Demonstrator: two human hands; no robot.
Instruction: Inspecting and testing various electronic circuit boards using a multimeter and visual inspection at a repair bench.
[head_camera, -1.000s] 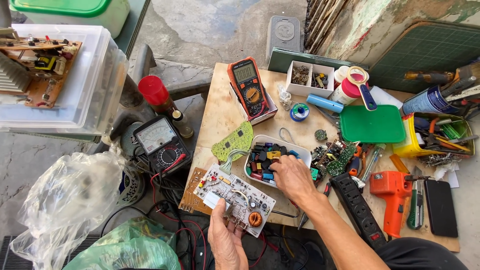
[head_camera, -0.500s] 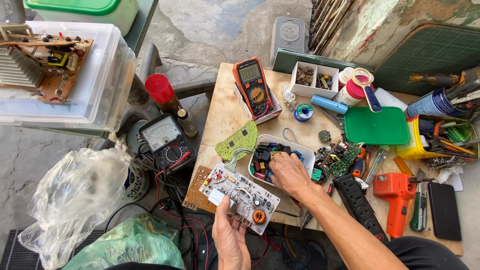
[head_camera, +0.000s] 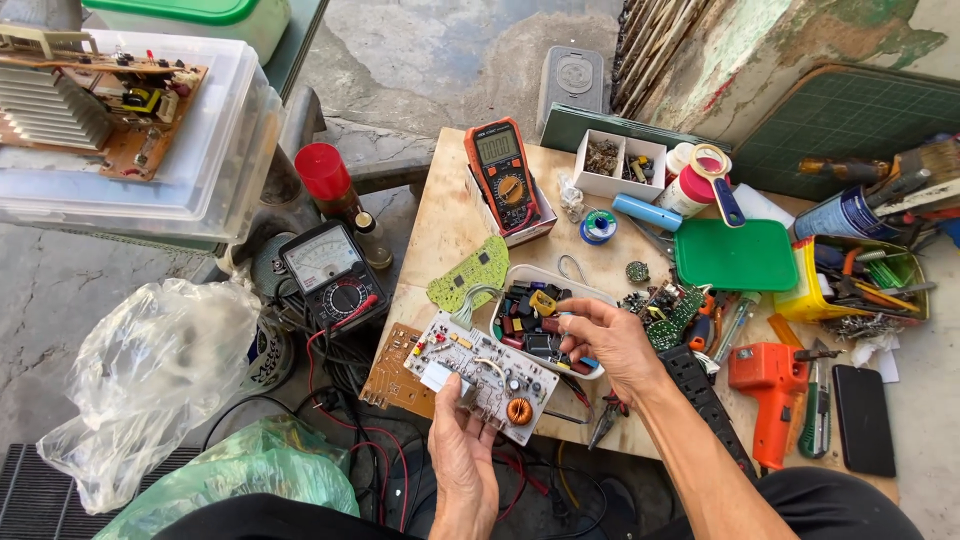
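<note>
Outdoors, on rough concrete, a cluttered pale wooden worktable (head_camera: 440, 225) is seen from above. A white rectangular circuit board (head_camera: 483, 376) with a copper coil at one corner is gripped at its near edge by the left hand (head_camera: 462, 450), fingers clamped on it, and is held over the table's front edge. The right hand (head_camera: 607, 340) is kept apart from the left, reaching into a shallow white plastic tray (head_camera: 540, 278) just beyond the board; its fingertips appear pinched together, though whether a part is held between them cannot be told. The step in hand is judged to be the picking of a component from the tray for the board; a careful pinch and a match against the board would be called for next.

Small black, red and yellow components are held in that tray. Beyond it, a small white divided box (head_camera: 619, 165) is filled with tiny metal parts. At the right, a yellow plastic bin (head_camera: 806, 296) is crowded with pliers and hand tools.

An orange-cased digital multimeter (head_camera: 504, 178) is laid at the table's far side, and a black analogue meter (head_camera: 330, 274) is set off its left edge. A brown bare circuit board (head_camera: 393, 368) is lying under the held board.
</note>
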